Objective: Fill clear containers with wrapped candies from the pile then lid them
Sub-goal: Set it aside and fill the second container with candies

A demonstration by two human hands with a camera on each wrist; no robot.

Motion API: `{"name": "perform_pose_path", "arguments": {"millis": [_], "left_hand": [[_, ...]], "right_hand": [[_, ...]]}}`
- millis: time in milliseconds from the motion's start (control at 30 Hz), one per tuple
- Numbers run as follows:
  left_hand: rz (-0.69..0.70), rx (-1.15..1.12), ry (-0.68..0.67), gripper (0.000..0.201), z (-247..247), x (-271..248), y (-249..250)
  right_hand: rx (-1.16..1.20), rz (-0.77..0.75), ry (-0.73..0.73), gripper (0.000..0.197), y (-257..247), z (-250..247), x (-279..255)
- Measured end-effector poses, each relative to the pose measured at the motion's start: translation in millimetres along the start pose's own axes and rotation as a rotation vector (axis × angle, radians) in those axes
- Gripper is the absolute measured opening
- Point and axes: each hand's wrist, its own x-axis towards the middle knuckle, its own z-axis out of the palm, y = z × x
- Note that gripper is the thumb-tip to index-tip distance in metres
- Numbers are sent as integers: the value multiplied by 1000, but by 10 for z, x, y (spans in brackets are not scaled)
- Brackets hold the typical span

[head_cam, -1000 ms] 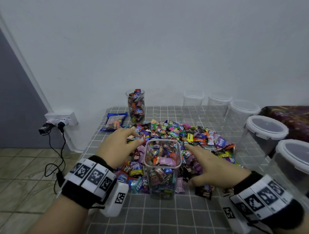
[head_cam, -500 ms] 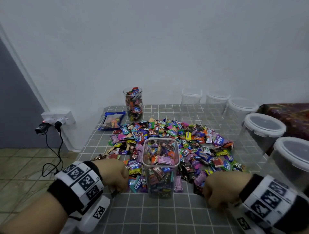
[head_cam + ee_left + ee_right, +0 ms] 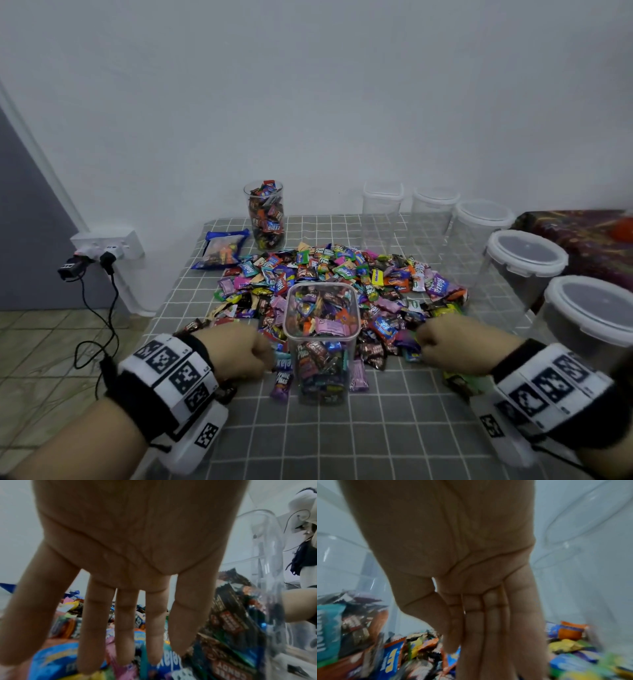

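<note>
Grey gridded table (image 3: 342,438) is carrying the candy pile (image 3: 342,274) behind the half-filled square container (image 3: 321,342); both hands' fingers are hiding there. Left wrist: left hand (image 3: 130,563) is spreading straight fingers (image 3: 93,622) over candies. Right wrist, blurring: right hand (image 3: 471,574) is pressing straight fingers (image 3: 496,635) together.

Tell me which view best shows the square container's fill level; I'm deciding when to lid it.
Head view: the square container shows whole, candies near its rim. Left wrist shows only one clear wall; right wrist only a blurred side.
</note>
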Motion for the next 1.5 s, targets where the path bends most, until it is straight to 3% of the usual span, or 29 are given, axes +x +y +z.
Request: {"name": "perform_pose_path", "arguments": {"millis": [100,200,367,500,600,667,767,833,933,1000,1100,1300,1500], "left_hand": [[12,-39,-6,24,33,-15,-48],[-23,-45,-54,22,74,14,-54],[-63,-45,4,20,2,1,-53],[-232,130,85,22,-109,-67,-150],[-281,145,35,24,-134,-132,-205],[-270,102,-3,21,-126,-149,-246],[-224,-7,-98,15,-87,-126,-290],[-192,-76,-176,21,-46,-90,-278],[-174,-109,-289,20,20,-35,-223],[-148,-98,-281,15,40,-9,-195],[-100,-32,-190,24,-5,7,-165],[-62,-2,-101,31,-146,27,-75],[-67,-24,228,11,-268,155,-33]], "right_hand": [[-103,120,-182,28,50,65,-145],[-114,156,-270,31,31,158,-126],[-77,136,-261,30,-17,119,144],[-37,109,-186,30,-116,12,349],[-1,82,-131,20,-168,-28,471],[11,63,-82,9,-201,-58,496],[-2,32,-73,18,-236,-110,448],[34,-1,-109,11,-276,-126,367],[132,-84,-255,16,-343,-82,271],[217,-150,-366,15,-408,-18,238],[322,-193,-441,27,-493,64,263],[242,-172,-131,30,-450,-22,458],[202,-59,219,20,-354,-59,554]]}}
